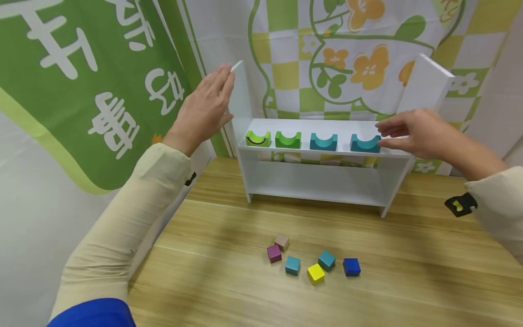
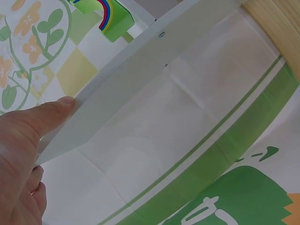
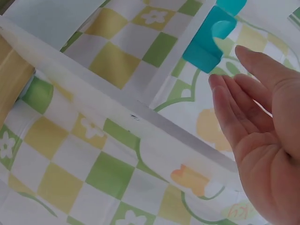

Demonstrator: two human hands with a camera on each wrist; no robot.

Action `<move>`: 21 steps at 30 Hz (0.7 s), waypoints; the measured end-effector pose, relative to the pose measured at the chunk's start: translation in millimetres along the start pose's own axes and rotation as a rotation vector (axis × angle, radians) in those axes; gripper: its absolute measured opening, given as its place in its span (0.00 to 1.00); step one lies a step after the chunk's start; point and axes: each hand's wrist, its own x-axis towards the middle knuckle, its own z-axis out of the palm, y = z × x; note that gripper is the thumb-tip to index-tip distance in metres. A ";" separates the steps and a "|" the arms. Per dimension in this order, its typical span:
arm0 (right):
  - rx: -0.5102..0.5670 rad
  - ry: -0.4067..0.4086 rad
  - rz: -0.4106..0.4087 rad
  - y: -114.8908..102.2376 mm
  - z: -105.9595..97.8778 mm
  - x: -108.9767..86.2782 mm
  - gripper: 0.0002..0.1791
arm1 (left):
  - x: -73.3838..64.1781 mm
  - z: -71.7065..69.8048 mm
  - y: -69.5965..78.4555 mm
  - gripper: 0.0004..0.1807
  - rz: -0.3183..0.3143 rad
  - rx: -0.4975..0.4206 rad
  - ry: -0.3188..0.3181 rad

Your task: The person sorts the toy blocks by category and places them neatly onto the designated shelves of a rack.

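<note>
A white two-tier shelf (image 1: 314, 180) stands on the table, with several arch-notched blocks in a row on its upper board. My left hand (image 1: 206, 106) lies along the left side panel (image 1: 241, 93), fingers fairly straight; in the left wrist view its thumb (image 2: 56, 108) touches the panel's edge. At the row's right end, my right hand (image 1: 425, 134) is beside a teal notched block (image 1: 365, 145), thumb and fingers apart, gripping nothing. The other blocks are a second teal one (image 1: 323, 143), a green one (image 1: 288, 141) and a lime one (image 1: 258, 140) with a curved stripe.
In front of the shelf lie several small cubes on the wooden table (image 1: 212, 254), among them a yellow cube (image 1: 316, 274), a blue cube (image 1: 352, 267) and a purple cube (image 1: 274, 253). Behind hangs a checked, flowered cloth (image 1: 286, 72). The right side panel (image 1: 426, 86) rises beyond my right hand.
</note>
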 end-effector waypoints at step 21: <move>-0.087 0.244 -0.370 -8.4 33.9 -55.5 0.24 | -1.2 -1.9 2.1 0.49 -0.001 0.003 -0.001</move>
